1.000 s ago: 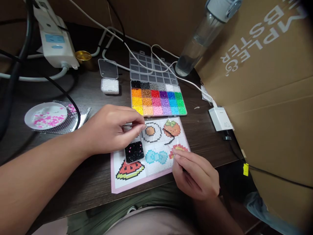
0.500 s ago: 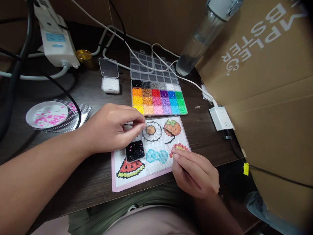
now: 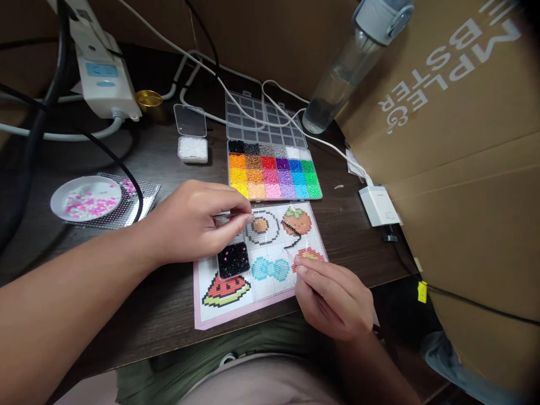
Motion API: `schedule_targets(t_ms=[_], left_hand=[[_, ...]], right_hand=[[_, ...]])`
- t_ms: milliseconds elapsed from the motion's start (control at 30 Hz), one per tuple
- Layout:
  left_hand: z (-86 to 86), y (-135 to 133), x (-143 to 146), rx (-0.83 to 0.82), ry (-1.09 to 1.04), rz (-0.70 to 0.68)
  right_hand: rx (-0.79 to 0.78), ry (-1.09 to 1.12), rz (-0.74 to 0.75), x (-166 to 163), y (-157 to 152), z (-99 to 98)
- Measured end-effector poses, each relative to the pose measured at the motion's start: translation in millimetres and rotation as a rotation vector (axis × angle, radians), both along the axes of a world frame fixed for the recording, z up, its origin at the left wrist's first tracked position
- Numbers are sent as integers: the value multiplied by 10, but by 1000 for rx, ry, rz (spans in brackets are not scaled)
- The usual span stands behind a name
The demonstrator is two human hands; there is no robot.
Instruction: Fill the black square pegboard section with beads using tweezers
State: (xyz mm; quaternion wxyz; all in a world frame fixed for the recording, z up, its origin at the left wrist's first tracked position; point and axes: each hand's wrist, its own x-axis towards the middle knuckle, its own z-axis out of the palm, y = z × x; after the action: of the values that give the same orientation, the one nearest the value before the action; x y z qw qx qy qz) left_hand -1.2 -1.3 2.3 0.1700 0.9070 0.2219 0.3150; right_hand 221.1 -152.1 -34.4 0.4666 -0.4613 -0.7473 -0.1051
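Note:
A printed pattern sheet [image 3: 202,324] with a pink border lies under a clear pegboard [image 3: 270,292]. It shows a watermelon slice, a fried egg, a persimmon, a blue bow and more. My left hand [image 3: 198,222] is closed in a pinch above the egg picture; what sits between its fingertips is too small to make out. Below it stands a small clear box of black beads [image 3: 233,260] with a few pink ones among them. My right hand [image 3: 335,298] pinches a thin pale stick [image 3: 295,256] over the red picture. An angled row of black beads [image 3: 297,233] lies near its tip.
Behind the sheet lies an open bead organizer [image 3: 275,171] with many colours. A box of white beads [image 3: 193,150] and a white dish [image 3: 84,216] of pink and white beads are to the left. Cables, a power strip [image 3: 105,84], a water bottle [image 3: 333,84] and a charger [image 3: 377,205] surround these.
The view has shifted slightly. Both hands stay in nearly the same pose over the pegboard, and no bead has visibly moved.

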Motion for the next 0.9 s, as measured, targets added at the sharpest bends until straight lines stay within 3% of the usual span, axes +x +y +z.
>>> schedule_targets(t_ms=[900], left_hand=[[-9, -1, -3, -15, 23, 10]], right_hand=[[5, 13, -37, -27, 4, 13]])
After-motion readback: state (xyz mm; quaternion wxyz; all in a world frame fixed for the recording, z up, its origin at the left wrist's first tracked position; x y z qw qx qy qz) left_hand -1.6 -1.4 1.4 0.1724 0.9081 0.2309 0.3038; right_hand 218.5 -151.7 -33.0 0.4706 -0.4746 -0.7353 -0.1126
